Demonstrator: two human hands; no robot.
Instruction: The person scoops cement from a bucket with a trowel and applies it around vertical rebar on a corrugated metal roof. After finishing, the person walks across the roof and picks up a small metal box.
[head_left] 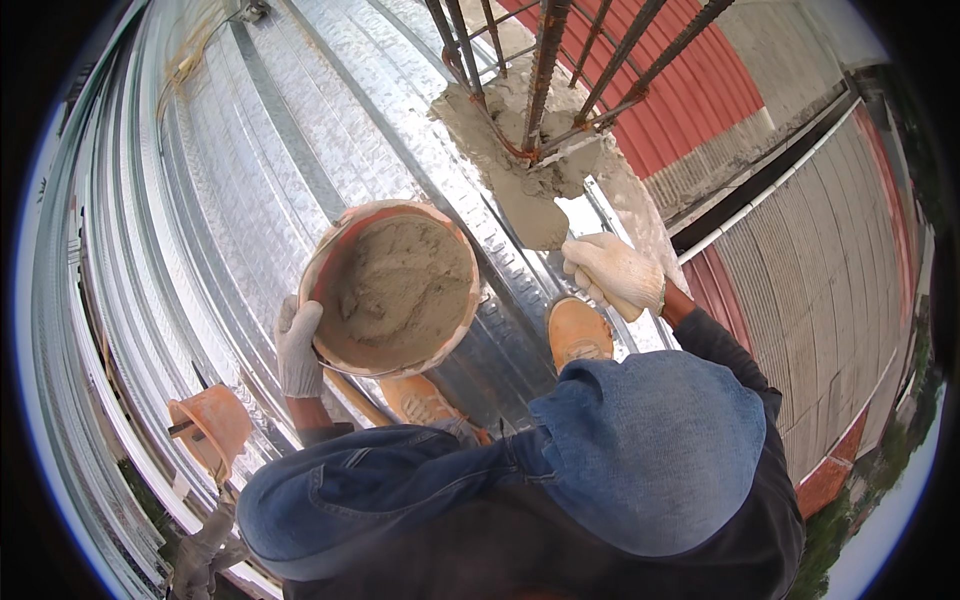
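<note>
Currently, left hand (298, 345): gloved, clamped on the left side of the bucket, thumb up along the rim, the other fingers mostly hidden.
Right hand (613, 272): gloved, fingers curled closed as if round a handle; I cannot tell what, if anything, is inside the fist.
Bucket (343, 243): just right of the left hand and touching it, but well left of the right hand and slightly lower in view. The left hand is nearer. Its round mouth shows no long axis; the opening points up toward the head.
Mortar in the bucket (410, 290): grey, wet-looking, with an uneven surface.
Mortar patch (535, 213): up and left of the right hand, the nearer of the 2 hands. Its long axis slants from the steel bars down and right, its rounded end pointing at the fist, just beside the fingers.
Steel bars (545, 80): rusty, upright, rising from the patch's far end.
Shoes (580, 332): 2, tan, on the metal sheets (270, 150), below the bucket and the fist in view.
Second bucket (222, 420): orange, tipped, at lower left.
Red roof (690, 85): beyond the bars, at upper right.
</note>
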